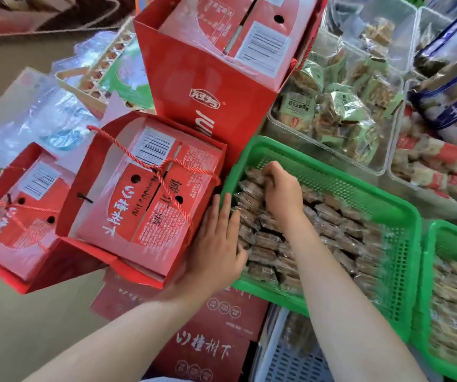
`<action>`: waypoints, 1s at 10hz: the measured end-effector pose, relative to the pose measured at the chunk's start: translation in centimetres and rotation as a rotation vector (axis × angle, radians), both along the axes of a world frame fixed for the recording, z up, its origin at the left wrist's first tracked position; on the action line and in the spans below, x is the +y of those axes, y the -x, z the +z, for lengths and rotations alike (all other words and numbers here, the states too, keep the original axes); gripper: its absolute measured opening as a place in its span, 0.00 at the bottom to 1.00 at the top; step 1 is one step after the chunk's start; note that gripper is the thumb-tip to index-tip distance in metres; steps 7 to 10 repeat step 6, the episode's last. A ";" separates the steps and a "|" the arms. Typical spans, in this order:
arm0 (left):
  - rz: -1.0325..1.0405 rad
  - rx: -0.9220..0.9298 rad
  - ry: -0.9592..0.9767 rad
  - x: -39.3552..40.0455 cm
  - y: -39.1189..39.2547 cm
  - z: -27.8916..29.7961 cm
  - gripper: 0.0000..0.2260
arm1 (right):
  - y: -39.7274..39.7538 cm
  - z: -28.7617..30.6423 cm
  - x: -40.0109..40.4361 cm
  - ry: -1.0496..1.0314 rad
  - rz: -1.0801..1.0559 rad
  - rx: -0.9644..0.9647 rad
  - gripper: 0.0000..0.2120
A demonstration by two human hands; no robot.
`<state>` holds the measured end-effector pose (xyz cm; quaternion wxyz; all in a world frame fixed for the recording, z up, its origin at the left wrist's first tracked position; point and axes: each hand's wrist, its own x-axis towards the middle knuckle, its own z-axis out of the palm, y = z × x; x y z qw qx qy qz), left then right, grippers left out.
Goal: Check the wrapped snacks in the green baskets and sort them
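Right hand (279, 188) fingers curled down onto wrapped snacks (318, 232) at far-left of green basket (359, 186), likely pinching one | left hand (216, 238) flat, fingers straight on near-left rim, holding nothing | snack rows lie just under, right of my fingers; right hand nearer.

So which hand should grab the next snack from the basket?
Probably the right hand: its fingers are already curled into the wrapped snacks inside the green basket. The left hand lies flat at the basket's left edge, beside the red bag.
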<state>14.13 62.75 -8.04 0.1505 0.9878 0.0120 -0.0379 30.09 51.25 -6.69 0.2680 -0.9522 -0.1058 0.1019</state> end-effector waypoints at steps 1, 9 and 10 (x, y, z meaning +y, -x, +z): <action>-0.011 0.004 -0.016 0.1 0.0 0.2 0.33 | -0.5 0.4 0.4 0.112 0.035 0.058 0.17; 0.073 0.173 0.241 -1.1 1.2 6.0 0.36 | 9.3 8.9 -3.6 0.016 0.074 0.165 0.22; 0.073 0.173 0.241 -1.1 1.2 6.0 0.36 | 9.3 8.9 -3.6 0.016 0.074 0.165 0.22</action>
